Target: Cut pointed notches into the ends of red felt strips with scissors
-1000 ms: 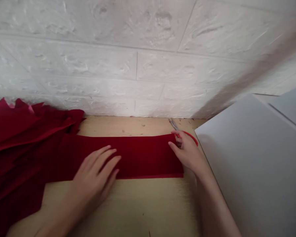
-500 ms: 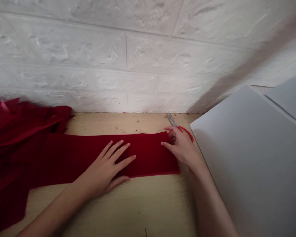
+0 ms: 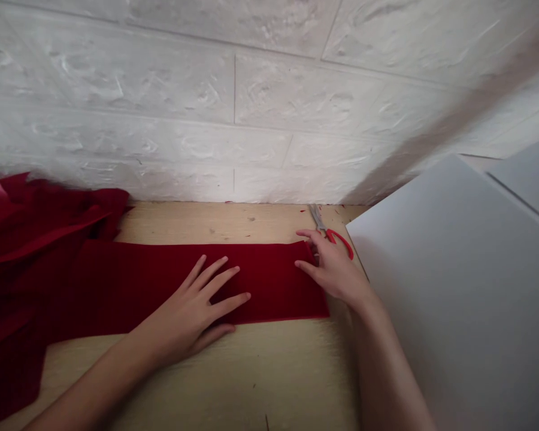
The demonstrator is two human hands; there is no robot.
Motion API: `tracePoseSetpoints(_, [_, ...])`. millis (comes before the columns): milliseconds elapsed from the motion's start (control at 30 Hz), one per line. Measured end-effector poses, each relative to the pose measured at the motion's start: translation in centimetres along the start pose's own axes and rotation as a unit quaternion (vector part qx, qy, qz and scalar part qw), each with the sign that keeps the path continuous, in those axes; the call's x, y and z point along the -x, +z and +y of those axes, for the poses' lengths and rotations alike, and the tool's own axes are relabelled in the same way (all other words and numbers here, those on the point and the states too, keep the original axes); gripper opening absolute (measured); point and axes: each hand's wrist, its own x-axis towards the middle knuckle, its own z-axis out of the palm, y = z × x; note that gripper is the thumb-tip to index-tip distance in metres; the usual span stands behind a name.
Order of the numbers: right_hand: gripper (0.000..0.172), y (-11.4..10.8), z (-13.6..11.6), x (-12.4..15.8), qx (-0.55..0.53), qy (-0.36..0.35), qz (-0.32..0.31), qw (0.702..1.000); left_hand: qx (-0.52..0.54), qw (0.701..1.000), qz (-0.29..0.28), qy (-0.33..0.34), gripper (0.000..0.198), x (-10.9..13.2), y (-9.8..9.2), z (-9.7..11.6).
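Note:
A long strip of dark red felt (image 3: 269, 281) lies flat across a light wooden table (image 3: 251, 377), running from a bunched red pile at the left. My left hand (image 3: 197, 311) rests palm down on the strip, fingers spread. My right hand (image 3: 332, 269) presses the strip's right end with fingers stretched out. Red-handled scissors (image 3: 330, 230) lie on the table just behind my right hand, blades pointing to the wall.
A heap of crumpled red fabric (image 3: 31, 239) fills the left side. A white brick-pattern wall (image 3: 251, 108) stands close behind the table. A large white board (image 3: 458, 287) covers the right side, next to my right forearm.
My left hand slid right along the strip between the two earlier frames and has since spread slightly. My right hand and the scissors have barely moved.

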Motion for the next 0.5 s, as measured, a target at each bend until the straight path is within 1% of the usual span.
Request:
tracePoseSetpoints(167, [0.057, -0.52, 0.07, 0.26, -0.019, 0.002, -0.034, 0.999, -0.001, 1.000, -0.002, 0.002, 0.049, -0.03, 0.02, 0.03])
tracePoseSetpoints(367, [0.056, -0.84, 0.48, 0.31, -0.030, -0.001, -0.049, 0.998, -0.013, 1.000, -0.008, 0.019, 0.054, -0.14, -0.31, 0.02])
tracePoseSetpoints(500, [0.057, -0.88, 0.59, 0.30, -0.036, 0.016, -0.059, 0.997, -0.008, 1.000, -0.004, 0.017, 0.052, -0.11, -0.31, 0.18])
